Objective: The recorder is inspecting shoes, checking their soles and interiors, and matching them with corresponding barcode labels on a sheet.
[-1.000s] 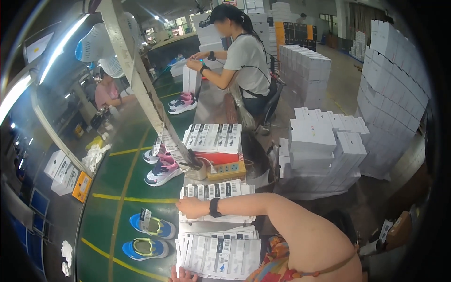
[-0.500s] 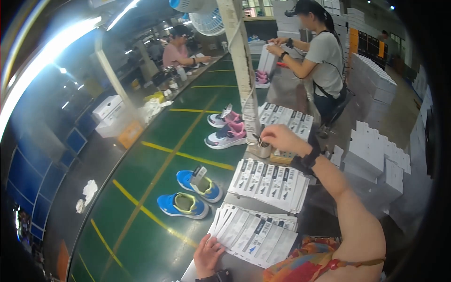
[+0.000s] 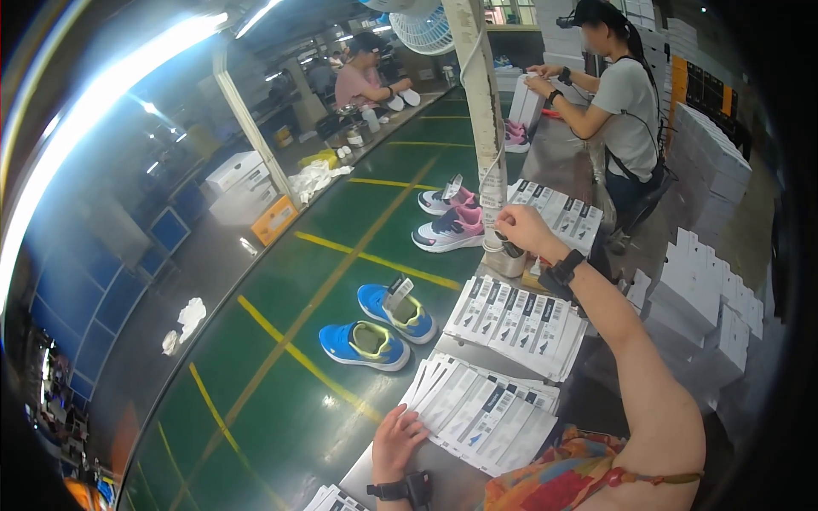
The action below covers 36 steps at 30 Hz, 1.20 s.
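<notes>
My left hand (image 3: 398, 439) lies at the left edge of a fanned stack of white label sheets (image 3: 490, 413), fingers stretched and touching it. These sheets carry barcodes and small shoe pictures. My right hand (image 3: 530, 230) is raised beside the white post (image 3: 480, 102), above a small metal cup (image 3: 504, 260). Thumb and forefinger are pinched together there; whatever they hold is too small to make out. A second stack of label sheets (image 3: 518, 328) lies between my hands. Left of the stacks, a pair of blue shoes (image 3: 368, 342) with yellow-green lining stands on the green belt, one carrying a tag.
Grey-and-pink shoes (image 3: 449, 232) stand by the post. Another label stack (image 3: 558, 213) lies beyond my right hand. A co-worker in grey (image 3: 630, 94) handles a white box (image 3: 526, 100); another in pink (image 3: 358, 81) sits across the belt. White boxes (image 3: 711, 289) pile up at right.
The whole view has shifted, moving things rightward in it. My right hand has risen slightly beside the post, still pinched. My left hand stays at the sheets. The pink-clothed co-worker now holds white pieces.
</notes>
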Motion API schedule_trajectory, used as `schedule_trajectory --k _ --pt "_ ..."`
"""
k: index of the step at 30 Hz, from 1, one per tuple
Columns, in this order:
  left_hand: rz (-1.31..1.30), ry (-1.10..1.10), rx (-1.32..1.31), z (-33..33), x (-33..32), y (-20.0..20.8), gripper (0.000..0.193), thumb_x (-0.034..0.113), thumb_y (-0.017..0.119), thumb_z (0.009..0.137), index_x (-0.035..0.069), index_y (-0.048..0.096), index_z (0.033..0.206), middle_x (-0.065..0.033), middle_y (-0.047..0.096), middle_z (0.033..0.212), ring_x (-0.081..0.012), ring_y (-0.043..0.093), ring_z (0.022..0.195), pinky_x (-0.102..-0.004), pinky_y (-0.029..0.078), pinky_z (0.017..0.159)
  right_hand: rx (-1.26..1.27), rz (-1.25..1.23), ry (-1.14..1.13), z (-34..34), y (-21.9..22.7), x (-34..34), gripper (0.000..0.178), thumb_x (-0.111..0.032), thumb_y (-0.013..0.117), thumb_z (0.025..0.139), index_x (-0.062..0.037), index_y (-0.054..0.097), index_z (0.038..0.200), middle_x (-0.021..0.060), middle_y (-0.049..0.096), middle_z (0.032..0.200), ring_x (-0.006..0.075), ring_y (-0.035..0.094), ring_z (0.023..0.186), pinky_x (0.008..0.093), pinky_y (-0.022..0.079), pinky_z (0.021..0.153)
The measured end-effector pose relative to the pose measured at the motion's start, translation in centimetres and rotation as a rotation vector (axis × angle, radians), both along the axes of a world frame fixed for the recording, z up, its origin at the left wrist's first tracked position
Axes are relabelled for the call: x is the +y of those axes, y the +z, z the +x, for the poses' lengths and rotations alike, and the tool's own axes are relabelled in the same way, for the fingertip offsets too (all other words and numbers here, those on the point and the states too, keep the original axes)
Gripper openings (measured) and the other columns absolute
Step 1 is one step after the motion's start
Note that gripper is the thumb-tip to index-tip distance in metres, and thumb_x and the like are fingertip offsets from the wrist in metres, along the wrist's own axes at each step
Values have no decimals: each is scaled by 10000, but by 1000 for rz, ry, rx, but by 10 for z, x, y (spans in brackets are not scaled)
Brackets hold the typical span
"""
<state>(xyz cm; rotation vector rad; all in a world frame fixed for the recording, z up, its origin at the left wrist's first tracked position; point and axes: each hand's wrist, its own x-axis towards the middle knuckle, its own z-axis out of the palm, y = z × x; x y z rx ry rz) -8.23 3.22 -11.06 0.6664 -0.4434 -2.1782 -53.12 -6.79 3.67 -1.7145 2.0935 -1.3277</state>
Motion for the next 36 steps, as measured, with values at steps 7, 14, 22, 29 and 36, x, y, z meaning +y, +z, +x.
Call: schedule_trajectory --k 7,14,22,29,36 --pt "4 -10 8 3 0 6 318 197 516 905 -1 525 1154 -174 615 1013 -298 608 920 -472 497 834 341 -155 -216 22 -11 21 222 -141 654 765 -10 595 934 142 565 958 323 537 945 395 462 793" --pt "202 46 204 -8 -17 70 203 163 519 872 2 609 958 -146 592 1106 -285 536 1046 -471 379 965 148 -233 244 130 18 69 298 -157 708 748 -45 584 995 120 552 1003 304 519 981 384 420 863" --pt "103 204 292 -6 -33 58 401 418 449 897 127 552 1153 -107 510 1262 -293 428 1227 -489 313 1037 -1518 541 1103 309 -12 49 336 -275 588 905 -26 516 1120 90 599 1031 179 587 948 318 494 794" --pt "-126 528 568 24 -42 0 432 334 468 926 97 455 1286 -130 530 1238 -249 480 1153 -407 346 1013 -2271 846 847 394 -121 7 303 -284 566 898 -2 546 1006 131 618 990 258 608 908 384 514 798" --pt "91 540 374 38 -54 -26 394 444 384 900 171 554 1127 -74 529 1240 -278 457 1200 -491 316 1044 -2138 889 807 412 -180 -13 184 -181 521 914 -6 570 941 141 630 898 247 619 827 382 526 776"
